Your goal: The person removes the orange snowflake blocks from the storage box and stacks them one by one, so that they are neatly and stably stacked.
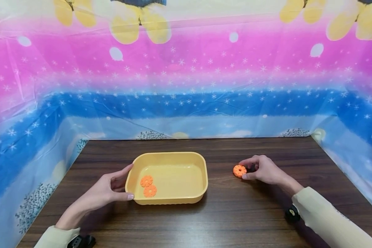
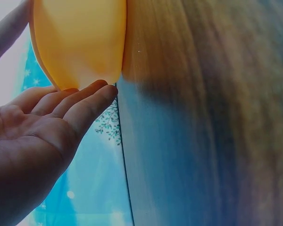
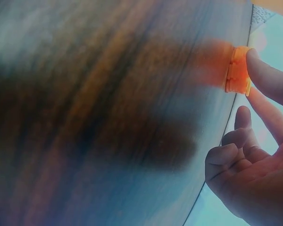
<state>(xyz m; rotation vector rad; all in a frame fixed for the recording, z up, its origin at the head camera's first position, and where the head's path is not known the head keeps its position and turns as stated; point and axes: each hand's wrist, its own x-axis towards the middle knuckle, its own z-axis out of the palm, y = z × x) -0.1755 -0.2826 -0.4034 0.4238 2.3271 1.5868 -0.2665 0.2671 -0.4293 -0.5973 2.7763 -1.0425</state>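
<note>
A yellow plastic tub (image 1: 173, 198) stands on the brown table. My left hand (image 1: 100, 193) holds its left end, the thumb at the front corner and the fingers toward the back; in the left wrist view the fingertips meet the tub wall (image 2: 80, 42). Two flat orange notched discs (image 1: 150, 191) with centre holes lie inside, at the left. To the right of the tub, my right hand (image 1: 266, 171) pinches a short stack of the same orange discs (image 1: 239, 171) between thumb and forefinger. The right wrist view shows the stack (image 3: 237, 70) edge-on, low over the tabletop, other fingers curled away.
Dark wood-grain tabletop (image 1: 186, 224) extends around the tub and between the hands. A printed cloth (image 1: 186, 103) in pink and blue surrounds the table at the back and both sides. Black straps with devices (image 1: 292, 213) sit at both wrists.
</note>
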